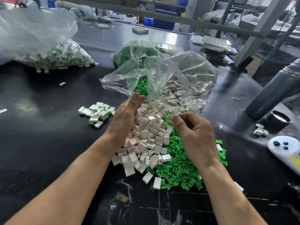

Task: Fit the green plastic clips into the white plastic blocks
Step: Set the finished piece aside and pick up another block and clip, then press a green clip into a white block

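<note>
You see matt white plastic blocks (146,144) and matt green plastic clips (180,166) on a glossy, scuffed black table (48,127), beside crinkled clear plastic bags (162,75).

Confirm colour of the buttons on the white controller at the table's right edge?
Dark blue or near black, on the white controller; head view, the only one.

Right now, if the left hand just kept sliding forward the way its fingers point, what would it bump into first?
Most likely the clear plastic bag: the left hand has straight fingers whose tips already look level with its crumpled open edge, though depth is hard to judge.
</note>
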`<state>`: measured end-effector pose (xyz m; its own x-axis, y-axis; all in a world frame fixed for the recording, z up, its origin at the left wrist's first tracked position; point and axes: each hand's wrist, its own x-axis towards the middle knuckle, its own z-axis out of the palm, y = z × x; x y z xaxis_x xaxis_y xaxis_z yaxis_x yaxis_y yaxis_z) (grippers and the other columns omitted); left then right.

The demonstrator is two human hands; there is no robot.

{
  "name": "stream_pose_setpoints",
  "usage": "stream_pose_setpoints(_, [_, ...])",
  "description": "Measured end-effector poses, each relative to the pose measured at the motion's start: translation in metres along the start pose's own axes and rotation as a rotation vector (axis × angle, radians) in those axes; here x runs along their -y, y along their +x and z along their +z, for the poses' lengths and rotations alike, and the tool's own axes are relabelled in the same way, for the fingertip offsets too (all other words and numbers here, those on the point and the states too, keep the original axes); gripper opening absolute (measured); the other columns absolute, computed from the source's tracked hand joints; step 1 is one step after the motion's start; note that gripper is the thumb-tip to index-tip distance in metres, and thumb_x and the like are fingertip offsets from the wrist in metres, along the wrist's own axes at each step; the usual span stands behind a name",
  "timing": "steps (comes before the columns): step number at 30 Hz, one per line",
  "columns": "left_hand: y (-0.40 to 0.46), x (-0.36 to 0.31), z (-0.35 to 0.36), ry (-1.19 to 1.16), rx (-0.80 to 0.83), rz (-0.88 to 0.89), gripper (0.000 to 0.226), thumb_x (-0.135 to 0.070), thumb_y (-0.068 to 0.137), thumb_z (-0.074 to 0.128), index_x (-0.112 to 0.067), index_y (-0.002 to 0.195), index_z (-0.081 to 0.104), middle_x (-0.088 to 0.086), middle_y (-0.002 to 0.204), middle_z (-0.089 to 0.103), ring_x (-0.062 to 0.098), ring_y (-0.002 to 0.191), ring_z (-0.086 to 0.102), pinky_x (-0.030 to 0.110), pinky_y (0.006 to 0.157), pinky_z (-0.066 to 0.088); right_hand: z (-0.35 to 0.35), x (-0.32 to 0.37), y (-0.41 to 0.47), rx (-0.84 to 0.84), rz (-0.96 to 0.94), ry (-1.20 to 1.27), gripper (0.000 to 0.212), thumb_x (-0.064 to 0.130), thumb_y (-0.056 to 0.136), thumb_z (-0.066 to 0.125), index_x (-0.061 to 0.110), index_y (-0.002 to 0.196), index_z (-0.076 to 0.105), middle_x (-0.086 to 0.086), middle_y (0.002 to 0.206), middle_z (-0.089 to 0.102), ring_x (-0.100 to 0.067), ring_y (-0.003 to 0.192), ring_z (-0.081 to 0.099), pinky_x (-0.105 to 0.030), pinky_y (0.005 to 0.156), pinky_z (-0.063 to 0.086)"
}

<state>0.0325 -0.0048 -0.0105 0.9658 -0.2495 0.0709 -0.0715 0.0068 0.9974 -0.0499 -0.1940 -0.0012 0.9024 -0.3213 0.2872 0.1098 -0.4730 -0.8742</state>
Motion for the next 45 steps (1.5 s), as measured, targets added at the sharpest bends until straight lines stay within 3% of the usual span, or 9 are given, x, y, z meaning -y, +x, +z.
stream_pose_setpoints(6, [-0.002, -0.001, 0.003, -0.061, -0.001, 0.046, 0.057, -0.063, 0.095, 0.035, -0.027, 0.129, 0.063, -0.010, 0.138, 0.064, 0.004, 0.132, 0.055, 0.033, 0.119, 0.036, -0.011, -0.004, 0.005, -0.028, 0.026, -0.138, 0.013, 0.039, 0.096, 0.071, 0.032, 0.086, 0.073, 0.024, 0.072, 0.068, 0.005, 0.066, 0.061, -0.007, 0.056, 0.042])
stream_pose_setpoints(11, [-0.004, -0.001, 0.000, 0.068, 0.025, 0.110, 0.030, -0.044, 0.103, 0.048, -0.032, 0.120, 0.069, -0.015, 0.130, 0.067, -0.007, 0.118, 0.061, 0.011, 0.091, 0.048, -0.024, -0.006, 0.010, 0.015, 0.068, -0.357, 0.011, 0.039, 0.097, 0.070, 0.031, 0.099, 0.077, 0.019, 0.091, 0.069, -0.010, 0.087, 0.063, -0.042, 0.088, 0.056])
stream_pose_setpoints(15, [-0.005, 0.003, -0.002, 0.280, 0.056, 0.145, 0.025, -0.025, 0.101, 0.062, -0.028, 0.125, 0.067, -0.014, 0.127, 0.067, -0.005, 0.108, 0.065, 0.009, 0.081, 0.053, -0.029, -0.006, 0.012, 0.069, 0.120, -0.455, 0.010, 0.041, 0.097, 0.069, 0.036, 0.103, 0.075, 0.011, 0.110, 0.067, -0.017, 0.108, 0.061, -0.048, 0.102, 0.051])
stream_pose_setpoints(20, [-0.010, 0.006, 0.001, 0.520, 0.064, 0.188, 0.026, -0.022, 0.099, 0.066, -0.034, 0.122, 0.068, -0.020, 0.137, 0.057, -0.009, 0.108, 0.058, 0.005, 0.089, 0.048, -0.030, -0.007, 0.015, 0.103, 0.150, -0.555, 0.019, 0.043, 0.097, 0.069, 0.038, 0.115, 0.073, 0.005, 0.130, 0.063, -0.021, 0.121, 0.056, -0.048, 0.110, 0.045])
stream_pose_setpoints(23, [-0.013, 0.007, 0.003, 0.618, 0.078, 0.192, 0.025, -0.023, 0.100, 0.064, -0.034, 0.123, 0.068, -0.018, 0.131, 0.058, -0.006, 0.106, 0.060, 0.017, 0.096, 0.053, -0.027, -0.008, 0.015, 0.149, 0.172, -0.596, 0.027, 0.043, 0.098, 0.068, 0.036, 0.124, 0.069, 0.004, 0.137, 0.059, -0.021, 0.129, 0.050, -0.045, 0.115, 0.040])
stream_pose_setpoints(26, [-0.015, 0.006, 0.001, 0.654, 0.082, 0.209, 0.023, -0.025, 0.100, 0.064, -0.036, 0.119, 0.069, -0.020, 0.127, 0.059, -0.007, 0.108, 0.059, 0.013, 0.095, 0.050, -0.022, -0.009, 0.013, 0.167, 0.169, -0.573, 0.027, 0.043, 0.098, 0.068, 0.036, 0.124, 0.070, 0.005, 0.133, 0.061, -0.020, 0.127, 0.053, -0.045, 0.115, 0.041])
stream_pose_setpoints(33, [-0.015, 0.004, -0.002, 0.711, 0.112, 0.215, 0.021, -0.032, 0.095, 0.070, -0.040, 0.115, 0.069, -0.024, 0.128, 0.057, 0.003, 0.116, 0.058, 0.037, 0.104, 0.052, -0.016, -0.011, 0.011, 0.198, 0.107, -0.552, 0.027, 0.046, 0.094, 0.072, 0.037, 0.119, 0.071, 0.011, 0.113, 0.059, -0.011, 0.109, 0.052, -0.035, 0.102, 0.043])
stream_pose_setpoints(40, [-0.016, 0.004, 0.002, 0.645, 0.078, 0.197, 0.021, -0.032, 0.093, 0.072, -0.049, 0.102, 0.064, -0.024, 0.123, 0.061, -0.007, 0.099, 0.063, 0.021, 0.092, 0.054, -0.014, -0.010, 0.009, 0.160, 0.081, -0.542, 0.006, 0.034, 0.094, 0.074, 0.032, 0.100, 0.075, 0.014, 0.099, 0.062, -0.011, 0.099, 0.056, -0.029, 0.088, 0.041])
stream_pose_setpoints(45, [-0.019, 0.002, 0.003, 0.551, 0.033, 0.183, 0.017, -0.031, 0.094, 0.072, -0.043, 0.105, 0.067, -0.034, 0.109, 0.061, -0.014, 0.099, 0.064, 0.005, 0.084, 0.048, -0.013, -0.006, 0.008, 0.139, 0.042, -0.493, 0.010, 0.032, 0.096, 0.072, 0.028, 0.104, 0.074, 0.009, 0.106, 0.067, -0.013, 0.104, 0.060, -0.034, 0.097, 0.049])
